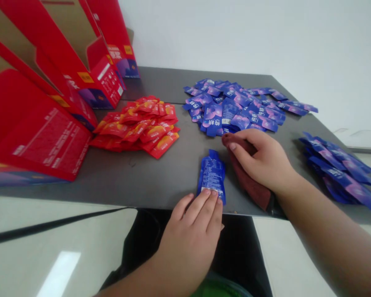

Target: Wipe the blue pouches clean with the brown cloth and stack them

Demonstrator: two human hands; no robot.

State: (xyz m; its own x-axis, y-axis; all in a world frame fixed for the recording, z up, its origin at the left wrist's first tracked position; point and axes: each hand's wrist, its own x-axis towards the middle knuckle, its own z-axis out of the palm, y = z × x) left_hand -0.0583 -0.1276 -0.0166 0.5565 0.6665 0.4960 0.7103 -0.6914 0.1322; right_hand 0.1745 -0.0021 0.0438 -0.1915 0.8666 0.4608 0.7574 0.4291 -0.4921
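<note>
A blue sachet (pixel 213 174) with printed white text lies flat near the table's front edge. The stretched fingers of my left hand (pixel 196 231) rest on its lower end; the left thumb's tip is hard to make out. Just to the right, my right hand (pixel 261 159) is closed around a folded brown-red cloth (pixel 245 177), its thumb on top near the cloth's far end. Behind that hand spreads a loose heap of blue-purple sachets (pixel 235 105). Another pile of blue sachets (pixel 340 169) sits beyond the right forearm.
Red sachets (pixel 142 126) are piled on the left of the grey table (pixel 154 181). Several red cartons with open sides, such as the nearest carton (pixel 46 136), stand along the left. A white wall (pixel 235 37) rises behind. Something green (pixel 219 286) shows below the table edge.
</note>
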